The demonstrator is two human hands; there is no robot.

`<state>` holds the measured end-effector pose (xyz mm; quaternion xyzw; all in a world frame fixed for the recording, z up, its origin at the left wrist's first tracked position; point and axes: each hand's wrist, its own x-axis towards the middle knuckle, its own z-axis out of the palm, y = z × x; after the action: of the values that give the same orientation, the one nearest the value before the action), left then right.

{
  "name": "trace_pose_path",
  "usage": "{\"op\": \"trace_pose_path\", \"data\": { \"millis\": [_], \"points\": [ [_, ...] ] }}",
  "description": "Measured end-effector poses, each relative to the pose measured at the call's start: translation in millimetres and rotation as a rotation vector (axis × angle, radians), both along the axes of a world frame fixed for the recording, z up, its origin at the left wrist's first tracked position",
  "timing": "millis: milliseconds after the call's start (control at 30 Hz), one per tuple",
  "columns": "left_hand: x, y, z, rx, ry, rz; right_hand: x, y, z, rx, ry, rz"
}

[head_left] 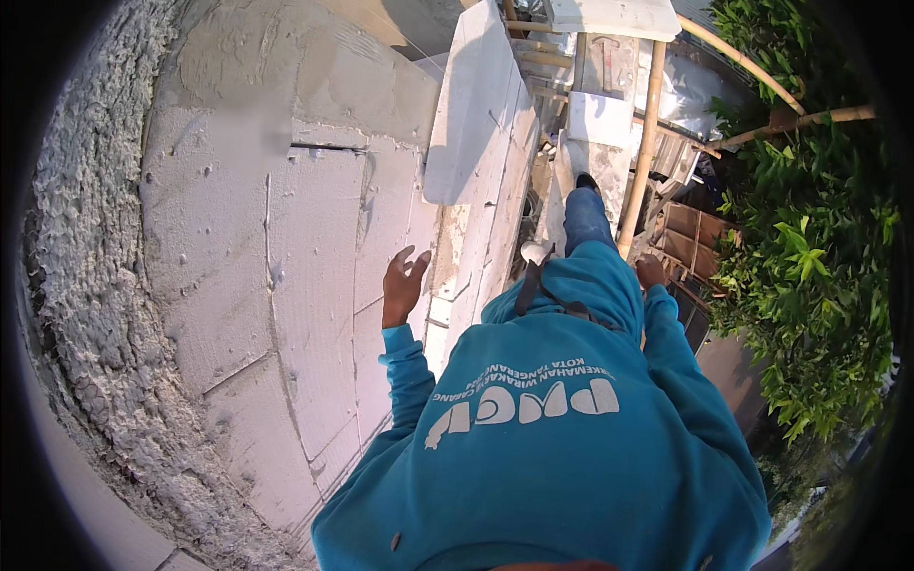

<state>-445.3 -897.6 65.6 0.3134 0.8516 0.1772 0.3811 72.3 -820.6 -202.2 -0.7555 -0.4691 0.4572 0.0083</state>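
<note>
My left hand [404,285] is held up beside the wall of pale blocks [319,247]. Its fingers are spread and slightly bent, with nothing in them. Low at my right side, my right hand [650,271] is close to an upright bamboo pole [644,152]; whether it touches the pole is unclear. The fingers of that hand are mostly turned out of sight. One of my feet [586,181] is on a narrow plank walkway [602,164] ahead. Teal sleeves cover both my arms.
White blocks [601,120] lie along the walkway, with a hammer-like tool [606,59] farther off. A pale slab-like piece [476,105] stands out from the wall. Bamboo rails [743,59] and leafy branches [809,285] border the right. Rough mortar [95,257] edges the wall at far left.
</note>
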Motion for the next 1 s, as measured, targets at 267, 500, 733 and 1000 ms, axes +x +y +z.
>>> {"op": "trace_pose_path", "data": {
  "millis": [267, 500, 733, 1000],
  "points": [
    [5.0, 90.4, -67.6, -0.061, -0.123, 0.317, -46.4, 99.5, -26.0, -0.107, 0.294, -0.238],
    [-5.0, 138.1, -128.7, -0.288, 0.123, 0.24, -91.3, 219.2, -66.2, 0.2, 0.313, -0.112],
    [7.6, 176.1, -138.8, -0.368, 0.302, 0.094, -199.4, 317.9, -66.3, 0.134, 0.559, -0.171],
    [13.8, 205.3, -148.0, -0.805, 0.543, 0.006, -292.8, 380.8, -32.1, 0.07, 0.819, -0.241]
  ]
}}
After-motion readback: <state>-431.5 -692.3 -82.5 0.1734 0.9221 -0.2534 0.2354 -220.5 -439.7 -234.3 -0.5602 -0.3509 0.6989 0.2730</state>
